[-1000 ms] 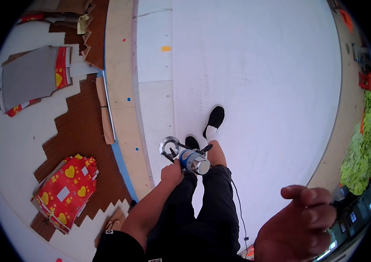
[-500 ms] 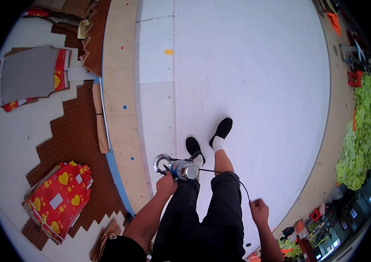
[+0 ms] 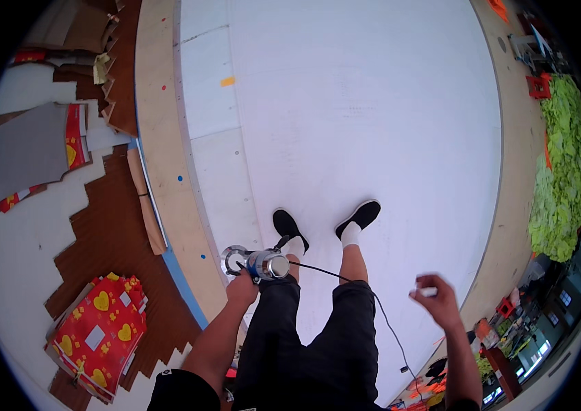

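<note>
In my left hand (image 3: 243, 287) is a corded power tool that looks like an electric cloth cutter (image 3: 268, 265), with a shiny round motor housing, a blue band and a silver disc-shaped end. My fingers are closed around its handle, and the tool hangs in front of my left knee. A black cable (image 3: 319, 270) runs from it past my right knee and down to the lower right. My right hand (image 3: 437, 301) is raised to the right of the cable, fingers curved and apart from the thumb, with no object visible in it.
I stand in black shoes (image 3: 360, 218) on a wide white surface (image 3: 372, 151) with wooden borders. Stacks of grey (image 3: 30, 147) and red printed cardboard (image 3: 102, 329) lie at left, beside brown corrugated sheeting (image 3: 109, 226). A bright green fabric heap (image 3: 561, 171) lies at right.
My right hand has let go of the cable, moved up and right, and opened. My feet have shifted apart, and the view has turned slightly. My left hand still grips the cutter.
</note>
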Demonstrator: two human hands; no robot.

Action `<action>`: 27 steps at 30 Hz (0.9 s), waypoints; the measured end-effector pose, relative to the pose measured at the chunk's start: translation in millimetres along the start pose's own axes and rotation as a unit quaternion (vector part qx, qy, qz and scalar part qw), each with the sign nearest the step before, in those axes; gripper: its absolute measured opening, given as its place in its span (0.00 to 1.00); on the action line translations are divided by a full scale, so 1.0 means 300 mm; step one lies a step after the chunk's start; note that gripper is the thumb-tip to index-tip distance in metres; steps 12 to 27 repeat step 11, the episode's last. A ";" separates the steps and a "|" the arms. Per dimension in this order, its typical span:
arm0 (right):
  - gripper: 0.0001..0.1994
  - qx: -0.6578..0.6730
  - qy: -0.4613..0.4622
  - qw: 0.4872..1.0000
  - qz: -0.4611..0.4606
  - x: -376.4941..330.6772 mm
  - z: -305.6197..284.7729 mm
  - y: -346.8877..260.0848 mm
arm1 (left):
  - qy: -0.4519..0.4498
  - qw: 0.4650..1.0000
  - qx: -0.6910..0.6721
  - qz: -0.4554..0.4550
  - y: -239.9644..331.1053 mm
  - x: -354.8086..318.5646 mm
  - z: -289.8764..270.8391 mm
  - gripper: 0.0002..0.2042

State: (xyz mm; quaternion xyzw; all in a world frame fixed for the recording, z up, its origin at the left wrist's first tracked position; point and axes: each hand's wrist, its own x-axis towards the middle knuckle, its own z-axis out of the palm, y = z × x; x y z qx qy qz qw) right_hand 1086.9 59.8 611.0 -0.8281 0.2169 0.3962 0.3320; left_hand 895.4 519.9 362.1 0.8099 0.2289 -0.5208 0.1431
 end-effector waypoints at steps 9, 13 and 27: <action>0.37 0.189 -0.236 0.869 -0.391 0.064 -0.261 -0.783 | 0.041 0.998 0.039 -0.029 0.171 -0.078 -0.020 0.19; 0.40 0.201 -0.258 0.840 -0.434 0.082 -0.311 -0.786 | 0.048 0.998 0.031 -0.040 0.186 -0.054 0.042 0.19; 0.40 0.201 -0.258 0.840 -0.434 0.082 -0.311 -0.786 | 0.048 0.998 0.031 -0.040 0.186 -0.054 0.042 0.19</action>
